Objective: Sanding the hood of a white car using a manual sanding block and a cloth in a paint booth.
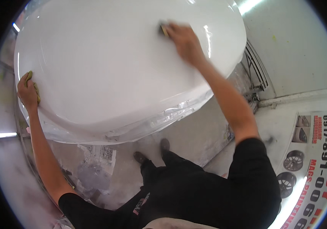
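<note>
Glossy white panel (125, 65) fills my view, right hand (184, 40) closed on a small pad (163, 29) up top, left hand (28, 93) gripping a yellow cloth (29, 76) at its edge; I'd rub flat with even pressure.

A large curved panel (113, 65) fills the upper part of the view, in front of the person. The right hand (184, 40) lies on top of the panel, toward its far right side, with a small pad (164, 29) under the fingers. The left hand (28, 93) is at the left edge of the panel and presses a cloth (31, 78) against it. Under the near edge of the panel runs plastic sheeting (159, 116). Below it, on the floor (194, 133), newspaper (102, 154) lies left of the person's shoes (152, 150). A poster (316, 168) stands at the far right, and a metal grille (257, 66) is behind the panel on the right.
</note>
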The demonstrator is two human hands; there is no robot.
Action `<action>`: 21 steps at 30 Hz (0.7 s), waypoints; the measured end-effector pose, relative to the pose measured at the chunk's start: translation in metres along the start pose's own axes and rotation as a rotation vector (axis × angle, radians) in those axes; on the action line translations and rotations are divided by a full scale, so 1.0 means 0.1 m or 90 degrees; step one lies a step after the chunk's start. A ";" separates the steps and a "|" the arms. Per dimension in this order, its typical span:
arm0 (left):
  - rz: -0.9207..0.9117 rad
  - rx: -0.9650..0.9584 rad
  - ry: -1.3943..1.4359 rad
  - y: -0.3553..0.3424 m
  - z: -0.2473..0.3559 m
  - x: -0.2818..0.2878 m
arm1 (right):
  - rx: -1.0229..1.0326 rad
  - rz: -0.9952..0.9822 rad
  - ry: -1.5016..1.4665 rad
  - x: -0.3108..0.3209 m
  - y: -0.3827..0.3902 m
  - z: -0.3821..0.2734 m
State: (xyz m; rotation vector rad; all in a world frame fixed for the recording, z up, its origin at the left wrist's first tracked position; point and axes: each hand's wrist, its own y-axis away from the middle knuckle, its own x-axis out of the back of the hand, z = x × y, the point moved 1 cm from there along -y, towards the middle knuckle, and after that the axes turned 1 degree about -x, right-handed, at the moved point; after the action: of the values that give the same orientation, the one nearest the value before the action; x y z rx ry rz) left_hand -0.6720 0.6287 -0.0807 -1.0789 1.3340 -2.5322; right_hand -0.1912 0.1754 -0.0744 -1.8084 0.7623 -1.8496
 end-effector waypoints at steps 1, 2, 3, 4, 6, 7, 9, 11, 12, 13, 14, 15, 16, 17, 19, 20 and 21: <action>-0.005 -0.009 -0.029 0.01 0.00 -0.01 | -0.030 -0.025 0.020 0.25 0.53 -0.23; -0.052 0.006 -0.041 0.03 -0.01 -0.03 | -0.051 -0.041 0.048 0.48 0.99 -0.42; -0.051 0.020 -0.053 0.05 -0.02 -0.03 | -0.036 0.011 0.005 0.61 1.25 -0.51; -0.001 -0.004 -0.056 0.05 -0.03 -0.03 | 0.003 0.051 -0.034 0.66 1.30 -0.53; -0.040 0.033 -0.096 0.05 -0.03 -0.04 | -0.017 -0.003 -0.009 0.50 0.95 -0.31; -0.005 0.003 -0.121 0.04 -0.01 -0.03 | -0.014 -0.067 0.016 0.32 0.58 -0.11; -0.059 0.038 -0.132 0.01 0.07 -0.01 | 0.063 0.041 0.009 -0.05 -0.21 0.25; -0.067 0.041 -0.132 0.03 0.22 0.02 | 0.034 0.065 -0.073 -0.22 -0.54 0.40; -0.080 0.080 -0.152 0.06 0.30 0.04 | -0.017 0.039 -0.060 -0.19 -0.47 0.41; -0.054 0.079 -0.171 0.12 0.40 0.08 | -0.026 0.027 -0.031 -0.11 -0.24 0.29; -0.096 0.114 -0.177 0.18 0.48 0.10 | 0.026 0.058 -0.011 0.05 0.08 0.12; -0.091 0.059 -0.156 0.27 0.57 0.11 | -0.010 0.049 -0.010 0.23 0.53 -0.05; -0.038 -0.011 -0.123 0.34 0.66 0.13 | -0.018 0.023 0.001 0.44 0.97 -0.23; -0.035 -0.034 -0.102 0.42 0.72 0.13 | -0.012 0.063 -0.031 0.59 1.30 -0.33; -0.061 -0.009 -0.086 0.53 0.79 0.11 | -0.024 0.055 -0.060 0.67 1.48 -0.32; -0.019 -0.019 -0.056 0.54 0.81 0.11 | 0.011 0.043 -0.053 0.60 1.33 -0.25; -0.016 -0.055 -0.097 0.55 0.83 0.10 | 0.059 0.021 -0.040 0.49 1.04 -0.12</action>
State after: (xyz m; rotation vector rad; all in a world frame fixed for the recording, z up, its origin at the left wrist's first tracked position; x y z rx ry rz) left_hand -0.6407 0.5335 -0.0858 -1.2822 1.4084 -2.3740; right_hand -0.2118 0.0664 -0.1061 -1.7765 0.6686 -1.7688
